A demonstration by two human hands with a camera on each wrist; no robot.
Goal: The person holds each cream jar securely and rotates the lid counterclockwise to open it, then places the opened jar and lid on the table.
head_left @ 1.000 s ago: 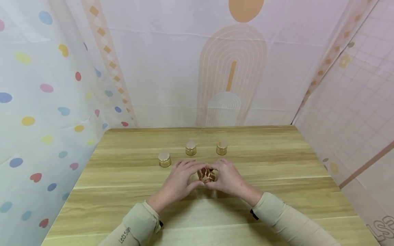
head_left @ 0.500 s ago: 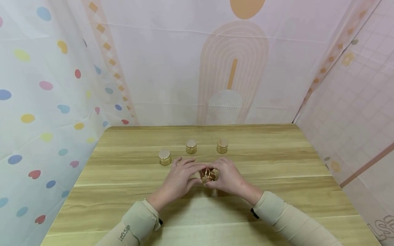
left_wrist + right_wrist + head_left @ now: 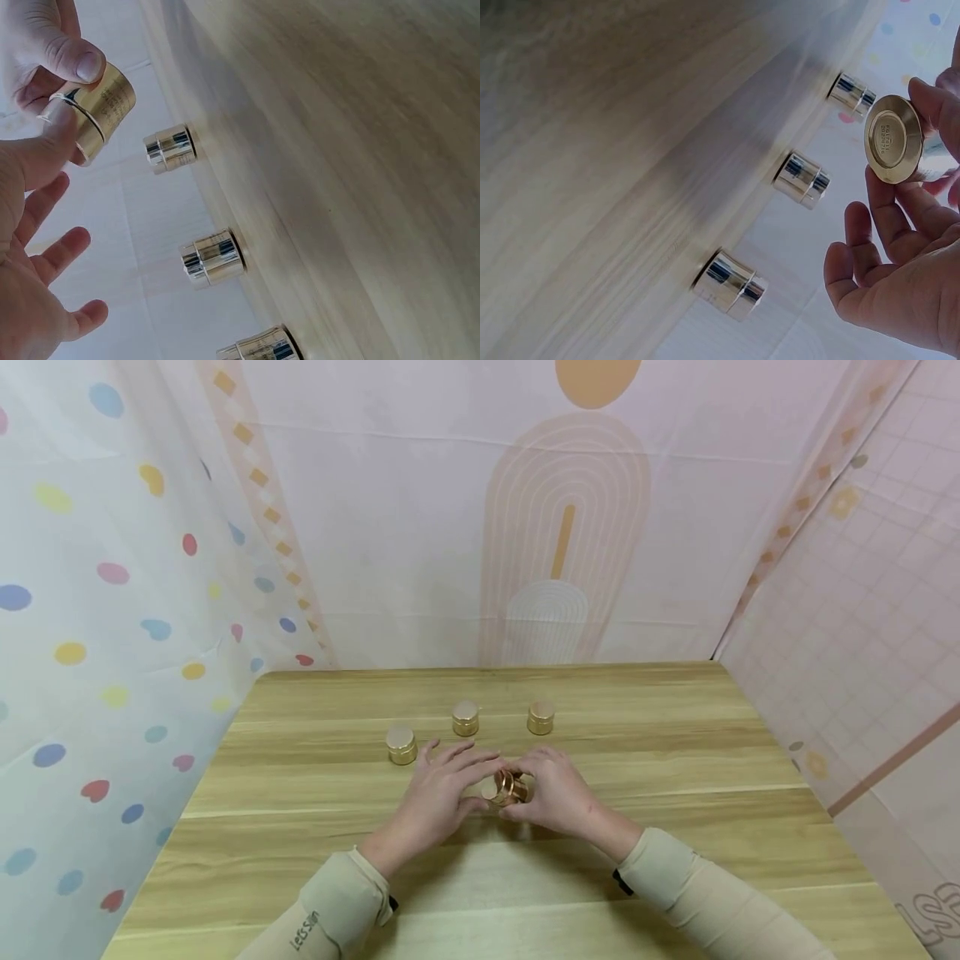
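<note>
My left hand [image 3: 438, 797] pinches the lid [image 3: 87, 145] and my right hand [image 3: 558, 797] grips the body of a tilted gold jar [image 3: 512, 788], raised between them. The right-wrist view shows its stamped underside [image 3: 890, 140], hidden from the head view.

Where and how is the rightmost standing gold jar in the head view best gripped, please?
Probably across its cylindrical side wall, with the right hand, once free, coming from the right: the rightmost jar stands upright, and the next standing jar is to its left.
</note>
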